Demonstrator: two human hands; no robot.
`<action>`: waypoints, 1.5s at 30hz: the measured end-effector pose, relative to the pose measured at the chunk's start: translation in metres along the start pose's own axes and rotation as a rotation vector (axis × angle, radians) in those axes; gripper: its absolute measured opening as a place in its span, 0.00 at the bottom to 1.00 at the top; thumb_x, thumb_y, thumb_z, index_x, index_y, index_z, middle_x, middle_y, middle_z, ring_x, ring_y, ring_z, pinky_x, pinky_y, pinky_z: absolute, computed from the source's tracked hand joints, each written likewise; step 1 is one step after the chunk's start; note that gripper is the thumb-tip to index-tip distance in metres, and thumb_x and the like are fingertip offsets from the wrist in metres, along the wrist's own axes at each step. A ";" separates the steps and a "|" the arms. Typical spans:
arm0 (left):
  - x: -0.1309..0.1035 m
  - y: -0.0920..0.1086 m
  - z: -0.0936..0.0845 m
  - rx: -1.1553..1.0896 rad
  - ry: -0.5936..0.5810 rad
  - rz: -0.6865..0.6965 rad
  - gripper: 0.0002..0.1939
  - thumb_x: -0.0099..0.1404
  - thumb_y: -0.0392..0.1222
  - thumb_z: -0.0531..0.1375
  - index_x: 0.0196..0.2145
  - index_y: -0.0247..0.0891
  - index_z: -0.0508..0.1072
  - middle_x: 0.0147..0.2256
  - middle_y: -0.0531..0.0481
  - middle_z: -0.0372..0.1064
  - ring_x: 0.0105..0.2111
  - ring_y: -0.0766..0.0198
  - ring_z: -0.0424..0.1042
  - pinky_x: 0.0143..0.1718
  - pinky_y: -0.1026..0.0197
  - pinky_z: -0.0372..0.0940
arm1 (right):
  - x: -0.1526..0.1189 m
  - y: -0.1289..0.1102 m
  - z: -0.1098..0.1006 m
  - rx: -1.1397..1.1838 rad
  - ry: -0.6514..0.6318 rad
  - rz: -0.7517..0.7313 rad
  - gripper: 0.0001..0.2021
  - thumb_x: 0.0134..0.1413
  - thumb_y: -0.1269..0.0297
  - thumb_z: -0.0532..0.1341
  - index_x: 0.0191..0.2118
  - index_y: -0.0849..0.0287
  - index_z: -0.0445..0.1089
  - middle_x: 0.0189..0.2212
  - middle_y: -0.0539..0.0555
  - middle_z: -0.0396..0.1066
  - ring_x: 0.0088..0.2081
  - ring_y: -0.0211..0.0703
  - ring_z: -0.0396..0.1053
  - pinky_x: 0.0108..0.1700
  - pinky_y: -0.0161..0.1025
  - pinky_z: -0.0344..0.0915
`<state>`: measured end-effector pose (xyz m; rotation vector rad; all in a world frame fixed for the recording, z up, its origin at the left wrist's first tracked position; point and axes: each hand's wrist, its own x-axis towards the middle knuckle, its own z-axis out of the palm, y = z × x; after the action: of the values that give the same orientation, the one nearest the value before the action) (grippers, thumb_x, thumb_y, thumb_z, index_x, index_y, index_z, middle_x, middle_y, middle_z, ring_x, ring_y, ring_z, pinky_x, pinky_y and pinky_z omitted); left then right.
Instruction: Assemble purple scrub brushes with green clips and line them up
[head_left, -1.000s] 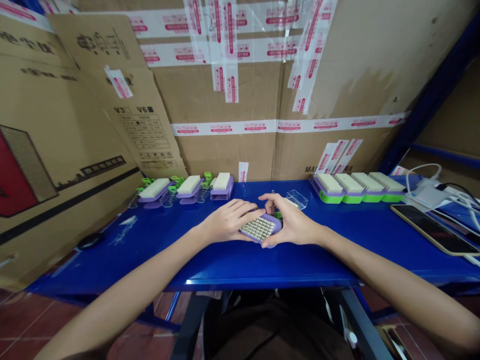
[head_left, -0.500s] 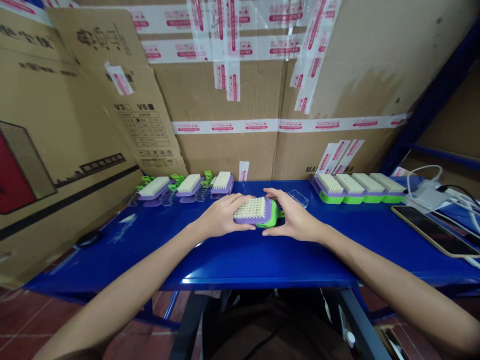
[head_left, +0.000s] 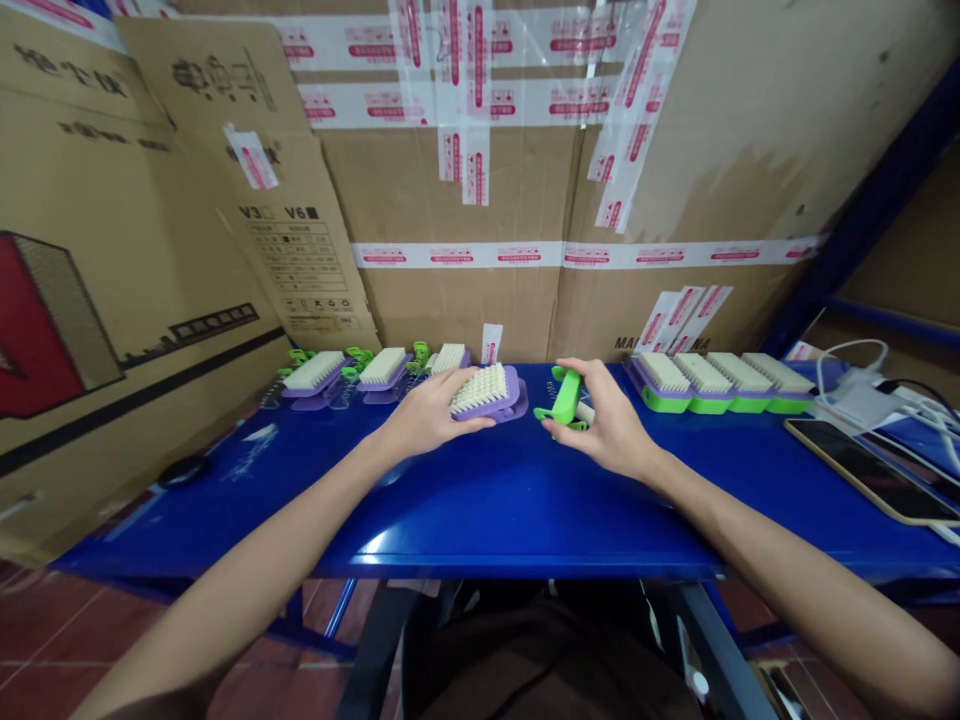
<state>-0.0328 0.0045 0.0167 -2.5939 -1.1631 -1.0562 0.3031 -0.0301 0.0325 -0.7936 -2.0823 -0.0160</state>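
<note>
My left hand (head_left: 426,412) is closed on a purple brush (head_left: 486,392), its pale bristles facing up. In my right hand (head_left: 609,420) is a green plastic part (head_left: 566,397), pinched between thumb and fingers. A gap separates the green part from the brush, and both are held over the blue table (head_left: 480,510). Some clear or pale thing, partly hidden by my right fingers, shows beside the green part; I cannot make out what it is.
Several brushes with green bases (head_left: 703,384) stand in a row at the back right. Purple brushes (head_left: 313,372) with green parts line the back left. A phone (head_left: 870,468) and white cables (head_left: 930,415) lie at the right. Cardboard (head_left: 457,300) walls the table's back.
The green part has come off the purple brush and moved right in my right hand. My left hand has shifted slightly up and left with the brush.
</note>
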 end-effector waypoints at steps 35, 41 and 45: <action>0.002 0.012 0.001 -0.084 -0.014 -0.086 0.42 0.69 0.68 0.72 0.71 0.46 0.69 0.68 0.38 0.75 0.66 0.39 0.77 0.70 0.34 0.71 | -0.008 0.020 0.008 -0.068 -0.568 0.033 0.36 0.70 0.41 0.71 0.73 0.55 0.68 0.60 0.66 0.77 0.63 0.71 0.74 0.65 0.71 0.71; 0.001 0.004 -0.005 -0.035 -0.178 0.040 0.41 0.69 0.69 0.73 0.70 0.46 0.72 0.63 0.37 0.77 0.63 0.38 0.77 0.67 0.32 0.72 | -0.010 0.022 0.008 -0.092 -0.555 0.055 0.38 0.70 0.43 0.70 0.76 0.56 0.65 0.66 0.69 0.75 0.67 0.73 0.72 0.67 0.73 0.70; 0.000 -0.001 -0.003 -0.037 -0.243 0.050 0.43 0.68 0.69 0.73 0.71 0.46 0.73 0.63 0.37 0.77 0.63 0.38 0.78 0.67 0.32 0.72 | -0.012 0.026 0.009 -0.068 -0.530 0.070 0.42 0.71 0.50 0.69 0.81 0.59 0.56 0.73 0.73 0.68 0.72 0.73 0.69 0.71 0.73 0.68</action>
<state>-0.0350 0.0042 0.0191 -2.8271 -1.1267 -0.7768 0.3159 -0.0136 0.0110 -0.9915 -2.5585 0.1808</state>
